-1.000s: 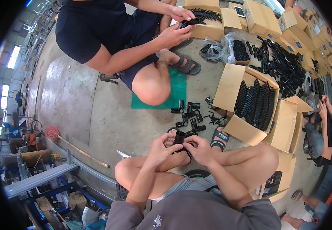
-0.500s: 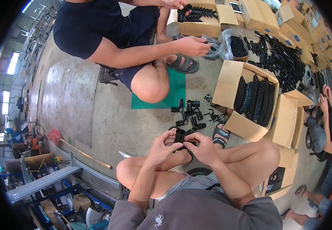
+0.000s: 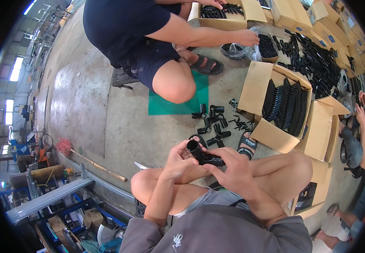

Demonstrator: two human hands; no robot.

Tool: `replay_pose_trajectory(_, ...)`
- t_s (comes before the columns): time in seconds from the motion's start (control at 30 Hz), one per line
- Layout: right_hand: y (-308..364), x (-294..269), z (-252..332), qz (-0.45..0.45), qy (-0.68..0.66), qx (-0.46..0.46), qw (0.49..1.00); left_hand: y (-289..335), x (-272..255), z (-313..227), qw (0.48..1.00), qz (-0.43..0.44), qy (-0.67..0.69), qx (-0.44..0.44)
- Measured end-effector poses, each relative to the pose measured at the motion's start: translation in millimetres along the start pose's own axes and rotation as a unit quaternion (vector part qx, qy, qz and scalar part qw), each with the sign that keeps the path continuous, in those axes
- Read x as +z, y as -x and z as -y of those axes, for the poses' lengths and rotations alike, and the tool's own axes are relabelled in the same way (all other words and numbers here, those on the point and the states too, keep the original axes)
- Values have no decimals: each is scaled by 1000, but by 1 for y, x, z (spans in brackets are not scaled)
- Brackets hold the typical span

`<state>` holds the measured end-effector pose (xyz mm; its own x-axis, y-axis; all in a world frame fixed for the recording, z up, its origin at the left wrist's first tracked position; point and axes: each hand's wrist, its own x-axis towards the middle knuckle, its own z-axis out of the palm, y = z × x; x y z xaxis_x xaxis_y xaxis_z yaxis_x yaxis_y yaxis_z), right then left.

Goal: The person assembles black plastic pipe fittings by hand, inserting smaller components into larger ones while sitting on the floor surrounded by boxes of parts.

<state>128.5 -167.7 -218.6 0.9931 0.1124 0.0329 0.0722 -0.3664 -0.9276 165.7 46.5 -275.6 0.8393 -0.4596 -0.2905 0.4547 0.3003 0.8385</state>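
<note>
View: I look down from the head camera at my own 2 hands over my bent knees, concrete floor (image 3: 106, 122) below.
Left hand (image 3: 181, 160): closed round the open tube end of a black plastic fitting (image 3: 203, 155), thumb on top.
Right hand (image 3: 232, 168): clamped on the other end of the same fitting, fingers wrapped beneath it.
Hands: together, both gripping the 1 part, held above my knees and well clear of the floor.
Change: against 1.0 s ago the fitting has turned; its round mouth now points up and left, and the grip sits lower and tighter. I judge a seating or checking step under way, not a fresh pick.
Loose parts: a scatter of black fittings (image 3: 212, 122) on the floor just beyond my hands, beside the green mat (image 3: 165, 106).
Box: open cardboard box (image 3: 256, 90) of stacked black pieces, right of the scatter.
Co-worker: a person crouches opposite; their hand (image 3: 246, 38), earlier at the far carton, now reaches a clear bag of black parts (image 3: 264, 45).
</note>
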Motion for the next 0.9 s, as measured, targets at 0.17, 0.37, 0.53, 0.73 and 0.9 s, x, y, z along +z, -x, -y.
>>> replay_pose_trajectory(0.17,-5,0,-1,-45,-15,-20,999,-2,9,0,999,-16,-37,35)
replay_pose_trajectory(0.37,-6,11,-11,-84,-32,-1,996,-4,5,10,997,-10,-58,41)
replay_pose_trajectory(0.53,-7,16,-18,-80,-68,36,994,-7,7,11,995,-14,-84,54)
replay_pose_trajectory(0.73,-8,22,-20,-91,-108,71,987,-7,16,16,992,-62,-79,79)
replay_pose_trajectory(0.9,-8,40,-57,-54,-250,189,948,-14,37,16,975,-140,-145,94)
